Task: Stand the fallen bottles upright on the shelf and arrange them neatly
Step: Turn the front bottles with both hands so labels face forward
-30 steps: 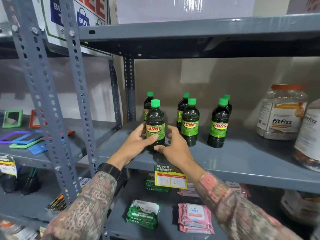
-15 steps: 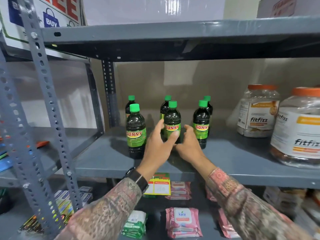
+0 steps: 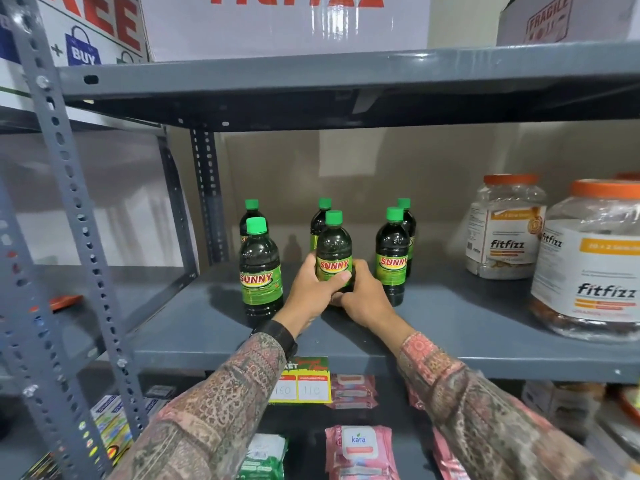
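- Shelf (image 3: 450, 327): smooth grey painted metal, flat.
- Middle bottle (image 3: 333, 249): dark, rounded plastic, green screw cap, glossy label; upright at shelf centre, front row.
- Left hand (image 3: 311, 289): wrapped around the bottle at 9 o'clock.
- Right hand (image 3: 363, 296): clasping its base at 3 o'clock.
- Other bottles (image 3: 259, 271) upright at both sides and behind.

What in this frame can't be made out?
- Middle bottle, head view: its base, hidden by the left hand and right hand.
- Three rear bottles: labels mostly blocked by the front ones.
- Price tag: left part behind the left sleeve.
- Right jar: cut by the frame edge.
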`<state>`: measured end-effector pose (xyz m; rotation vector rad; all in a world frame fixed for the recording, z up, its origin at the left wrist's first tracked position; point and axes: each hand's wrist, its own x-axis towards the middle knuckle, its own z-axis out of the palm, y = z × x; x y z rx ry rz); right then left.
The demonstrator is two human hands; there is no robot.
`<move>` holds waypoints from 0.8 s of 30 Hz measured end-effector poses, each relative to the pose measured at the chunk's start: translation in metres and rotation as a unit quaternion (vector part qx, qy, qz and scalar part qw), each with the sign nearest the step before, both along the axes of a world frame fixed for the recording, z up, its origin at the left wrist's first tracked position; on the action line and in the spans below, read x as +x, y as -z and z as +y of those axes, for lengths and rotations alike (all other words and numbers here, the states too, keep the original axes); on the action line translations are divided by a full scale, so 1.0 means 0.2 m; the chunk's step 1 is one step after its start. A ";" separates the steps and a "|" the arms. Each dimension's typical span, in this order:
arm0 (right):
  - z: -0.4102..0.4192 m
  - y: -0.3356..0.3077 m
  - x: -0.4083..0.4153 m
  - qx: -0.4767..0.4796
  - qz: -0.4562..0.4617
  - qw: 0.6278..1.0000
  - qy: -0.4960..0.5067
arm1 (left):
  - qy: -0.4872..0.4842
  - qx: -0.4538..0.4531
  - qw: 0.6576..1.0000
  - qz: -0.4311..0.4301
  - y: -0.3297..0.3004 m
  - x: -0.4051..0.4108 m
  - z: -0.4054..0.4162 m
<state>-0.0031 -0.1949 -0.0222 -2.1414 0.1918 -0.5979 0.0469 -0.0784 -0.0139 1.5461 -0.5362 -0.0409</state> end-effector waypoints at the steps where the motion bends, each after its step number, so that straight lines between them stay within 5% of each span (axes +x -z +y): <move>1: 0.00 0.00 -0.01 0.000 0.005 1.000 0.000 | -0.002 0.003 1.000 -0.002 0.00 -0.01 0.01; 24: -0.04 0.09 -0.28 0.050 0.013 0.999 -0.010 | -0.014 -0.014 0.999 -0.035 0.09 -0.23 0.16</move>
